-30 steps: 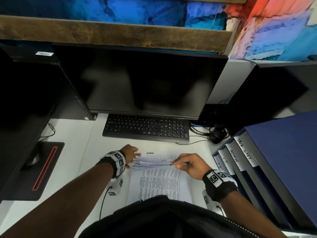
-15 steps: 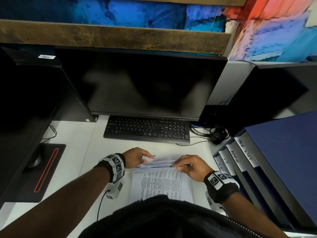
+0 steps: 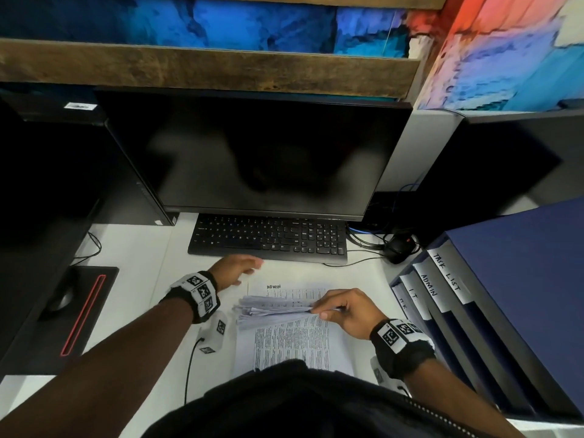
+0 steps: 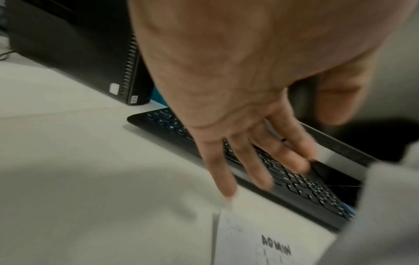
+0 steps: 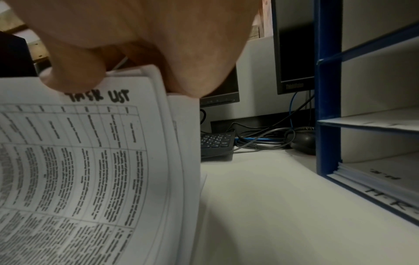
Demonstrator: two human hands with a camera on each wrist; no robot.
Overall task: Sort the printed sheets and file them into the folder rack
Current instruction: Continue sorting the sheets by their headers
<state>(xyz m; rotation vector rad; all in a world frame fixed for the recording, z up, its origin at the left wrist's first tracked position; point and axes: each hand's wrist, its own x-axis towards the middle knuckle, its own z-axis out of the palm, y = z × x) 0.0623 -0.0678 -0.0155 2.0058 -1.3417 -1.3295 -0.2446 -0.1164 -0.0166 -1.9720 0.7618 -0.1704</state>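
Observation:
A stack of printed sheets (image 3: 290, 336) lies on the white desk in front of me. My right hand (image 3: 331, 309) pinches the raised far edge of the stack; its top sheet (image 5: 90, 161) is headed "TASK LIST". Beyond the stack a single sheet marked "ADMIN" (image 3: 284, 289) lies flat on the desk, also in the left wrist view (image 4: 272, 247). My left hand (image 3: 240, 268) hovers with straight fingers just left of that sheet, near the keyboard, holding nothing. The blue folder rack (image 3: 512, 298) stands at the right with slots labelled TASK LIST, ADMIN, I.T and a lower one holding papers (image 5: 371, 177).
A black keyboard (image 3: 268, 238) sits under a dark monitor (image 3: 252, 153). A computer tower (image 4: 90, 53) stands at the back left. A mouse (image 3: 61, 300) lies on a black pad with a red stripe (image 3: 79, 314) at the left. Cables and another mouse (image 3: 396, 248) lie beside the rack.
My left hand has let go of the ADMIN sheet, which now lies flat beyond the stack, and has moved up toward the keyboard. The right hand keeps its pinch on the stack.

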